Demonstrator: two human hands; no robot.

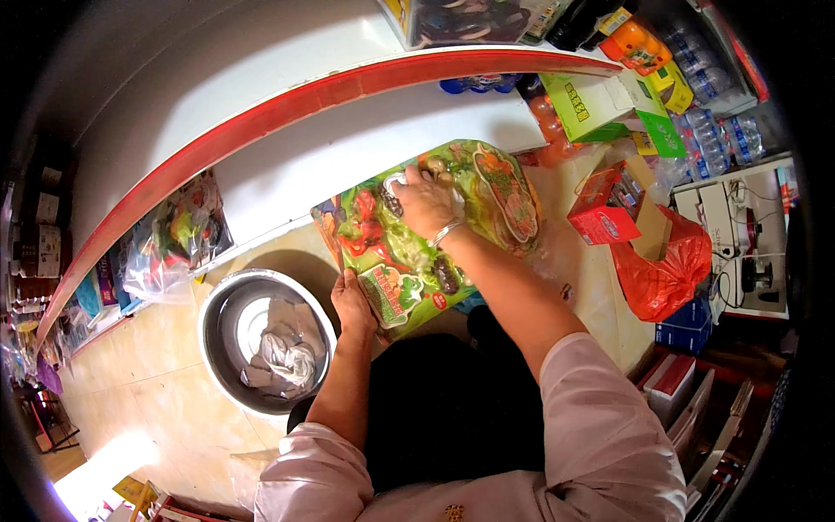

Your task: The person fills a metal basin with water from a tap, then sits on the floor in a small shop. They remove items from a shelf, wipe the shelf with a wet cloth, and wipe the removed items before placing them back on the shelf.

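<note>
My left hand (354,305) grips the near left edge of a large toy food play set in a clear plastic pack (417,246). The pack has a colourful printed card with writing, and moulded toy vegetables show through its glossy cover. It is tilted in front of my knees. My right hand (425,203) presses a white cloth (395,184) onto the upper middle of the pack; most of the cloth is hidden under my fingers. To the left, a metal basin (218,342) stands on the floor, holding water and soaked grey-brown and white cloths (287,355).
A white shelf with a red front edge (313,101) curves across ahead of me. Bagged toys (179,238) sit on its lower level. At right are an opened red carton (603,209), a red plastic bag (672,274), a green box (587,104) and bottled drinks (704,143).
</note>
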